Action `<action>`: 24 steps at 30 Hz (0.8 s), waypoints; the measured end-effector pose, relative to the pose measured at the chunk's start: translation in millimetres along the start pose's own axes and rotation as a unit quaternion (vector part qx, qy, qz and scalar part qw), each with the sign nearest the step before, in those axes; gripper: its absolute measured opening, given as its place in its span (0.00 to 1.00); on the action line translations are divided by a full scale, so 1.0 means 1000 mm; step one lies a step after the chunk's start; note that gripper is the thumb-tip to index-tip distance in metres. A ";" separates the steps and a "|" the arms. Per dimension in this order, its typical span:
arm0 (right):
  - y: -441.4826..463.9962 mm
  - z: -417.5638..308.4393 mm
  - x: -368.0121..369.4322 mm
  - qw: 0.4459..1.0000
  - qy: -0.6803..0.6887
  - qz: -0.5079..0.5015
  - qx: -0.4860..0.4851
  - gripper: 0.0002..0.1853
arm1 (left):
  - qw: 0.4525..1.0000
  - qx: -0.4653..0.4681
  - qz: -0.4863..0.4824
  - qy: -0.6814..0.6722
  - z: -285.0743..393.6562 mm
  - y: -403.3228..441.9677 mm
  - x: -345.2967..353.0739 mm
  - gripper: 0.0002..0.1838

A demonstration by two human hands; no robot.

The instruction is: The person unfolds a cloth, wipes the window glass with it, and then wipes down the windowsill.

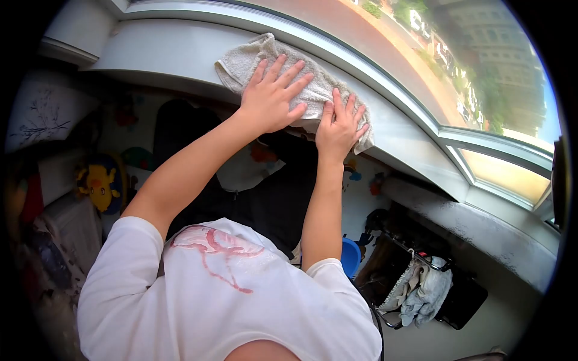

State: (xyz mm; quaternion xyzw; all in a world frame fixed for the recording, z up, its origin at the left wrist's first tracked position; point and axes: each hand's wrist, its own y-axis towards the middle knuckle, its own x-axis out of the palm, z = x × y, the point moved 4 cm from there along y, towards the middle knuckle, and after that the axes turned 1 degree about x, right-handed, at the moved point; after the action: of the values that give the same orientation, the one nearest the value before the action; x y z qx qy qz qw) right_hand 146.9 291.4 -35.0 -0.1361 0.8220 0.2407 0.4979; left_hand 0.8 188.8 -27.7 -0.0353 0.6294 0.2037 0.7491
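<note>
A beige terry cloth [241, 63] lies spread along the white windowsill [162, 51], its long side close to the window frame. My left hand [272, 99] rests on the cloth with its fingers spread and stretched out. Lower and to the right, my right hand [341, 133] presses on the cloth's right part, fingers extended and slightly apart. Neither hand is wrapped round anything. The cloth's near edge hangs a little over the front of the sill, partly hidden by my hands.
The window [433, 72] with its pale frame runs along the sill, a street beyond it. At lower right, grey and white cloths [427, 292] hang on a dark rack near a blue basin [350, 257]. A yellow cartoon item [99, 180] is at left.
</note>
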 end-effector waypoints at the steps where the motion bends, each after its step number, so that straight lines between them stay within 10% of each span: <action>1: 0.008 0.003 0.003 1.000 0.001 -0.001 0.001 0.21 | 1.000 0.001 -0.001 0.008 -0.002 0.009 0.005 0.35; 24: 0.049 0.043 -0.004 0.998 -0.010 -0.059 0.005 0.22 | 0.996 -0.029 -0.078 0.018 0.038 0.040 0.014 0.37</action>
State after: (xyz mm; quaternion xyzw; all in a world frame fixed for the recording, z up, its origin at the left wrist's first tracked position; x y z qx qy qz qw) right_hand 157.9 355.8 -35.1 -0.1790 0.8089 0.2081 0.5199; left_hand 24.2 240.7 -25.2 -0.1101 0.6315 0.1622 0.7502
